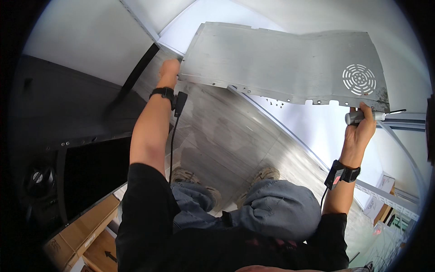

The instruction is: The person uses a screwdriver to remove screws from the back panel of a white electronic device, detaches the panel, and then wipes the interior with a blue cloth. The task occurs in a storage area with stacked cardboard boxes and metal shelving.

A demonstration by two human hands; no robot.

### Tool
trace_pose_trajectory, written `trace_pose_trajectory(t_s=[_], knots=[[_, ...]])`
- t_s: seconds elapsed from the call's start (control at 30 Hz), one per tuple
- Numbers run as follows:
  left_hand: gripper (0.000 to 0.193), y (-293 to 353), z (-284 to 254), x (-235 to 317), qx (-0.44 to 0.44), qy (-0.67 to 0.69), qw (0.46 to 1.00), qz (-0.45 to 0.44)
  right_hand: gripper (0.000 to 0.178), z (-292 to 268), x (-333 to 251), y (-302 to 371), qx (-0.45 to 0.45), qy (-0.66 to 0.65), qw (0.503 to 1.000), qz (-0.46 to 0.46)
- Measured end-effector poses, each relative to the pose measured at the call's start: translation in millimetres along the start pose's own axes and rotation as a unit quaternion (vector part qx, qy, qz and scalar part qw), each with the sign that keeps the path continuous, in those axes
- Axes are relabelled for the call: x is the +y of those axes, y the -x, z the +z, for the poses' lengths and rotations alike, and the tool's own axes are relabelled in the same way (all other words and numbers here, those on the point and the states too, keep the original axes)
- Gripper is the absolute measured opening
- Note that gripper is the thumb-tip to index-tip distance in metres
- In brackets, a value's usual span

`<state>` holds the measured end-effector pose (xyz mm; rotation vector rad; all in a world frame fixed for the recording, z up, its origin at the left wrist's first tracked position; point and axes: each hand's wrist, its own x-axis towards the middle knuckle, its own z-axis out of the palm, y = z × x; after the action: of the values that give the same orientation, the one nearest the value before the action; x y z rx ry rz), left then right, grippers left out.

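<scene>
A wide grey sheet-metal panel [272, 63] spans the upper part of the head view, held up between both hands. It has a round vent pattern at its right end and notches and small holes along its near edge. My left hand [169, 71] is closed on the panel's left edge. At the near right corner my right hand [360, 129] grips a screwdriver [360, 118] with a grey handle; its shaft points right. The fingers of that hand also press on the panel's edge. Several small dark screws [274, 103] lie on a white surface just past the panel's near edge.
On the left stands a black cabinet [68, 95] with a dark opening and a fan [40, 178]. Cardboard boxes [86, 226] are at lower left. A white metal frame rail [290, 131] runs diagonally beside the wood-look floor [217, 131]. Black cables hang from both wrist straps.
</scene>
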<state>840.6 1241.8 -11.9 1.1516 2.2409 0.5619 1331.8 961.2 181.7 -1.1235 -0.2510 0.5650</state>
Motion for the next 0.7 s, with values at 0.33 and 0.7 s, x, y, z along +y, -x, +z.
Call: trace_pose_trajectory(t_s=[0.33, 0.7], knots=[[0.012, 184.3, -8.1, 28.1, -0.41, 0.301, 0.852, -0.126, 0.038, -2.3, 3.4, 7.6, 0.01, 0.0, 1.0, -0.004], [0.018, 171.5, 27.8, 106.0, -0.293, 0.504, 0.805, -0.114, 0.033, 4.9, 10.8, 12.9, -0.049, -0.025, 0.998, -0.01]])
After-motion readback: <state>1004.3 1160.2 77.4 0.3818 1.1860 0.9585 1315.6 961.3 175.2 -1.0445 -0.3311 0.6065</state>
